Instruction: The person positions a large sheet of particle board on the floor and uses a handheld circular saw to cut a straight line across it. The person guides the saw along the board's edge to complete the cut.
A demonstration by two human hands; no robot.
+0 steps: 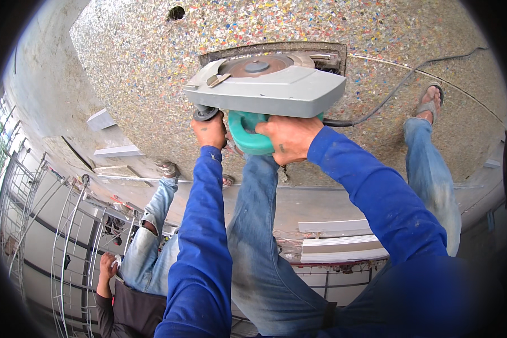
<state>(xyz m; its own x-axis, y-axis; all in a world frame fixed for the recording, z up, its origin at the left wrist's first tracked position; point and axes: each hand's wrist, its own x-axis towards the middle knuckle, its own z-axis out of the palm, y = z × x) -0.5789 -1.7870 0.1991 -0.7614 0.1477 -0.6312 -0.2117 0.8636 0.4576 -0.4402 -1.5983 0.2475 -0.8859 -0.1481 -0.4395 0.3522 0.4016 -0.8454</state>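
A grey handheld disc cutter [276,87] with a teal handle sits over a speckled terrazzo floor [152,62], its round blade [257,65] in a rectangular cut recess. My right hand [289,137] is closed around the teal handle. My left hand [210,130] grips the black knob at the tool's left end. Both arms wear blue sleeves. A black cord [388,96] runs from the tool to the right across the floor.
My jeans legs and a sandalled foot [431,102] stand on the floor. Another person in jeans [146,248] crouches at the lower left near metal railings [67,236]. White strips [343,245] lie by the floor edge. A small hole [176,12] marks the far floor.
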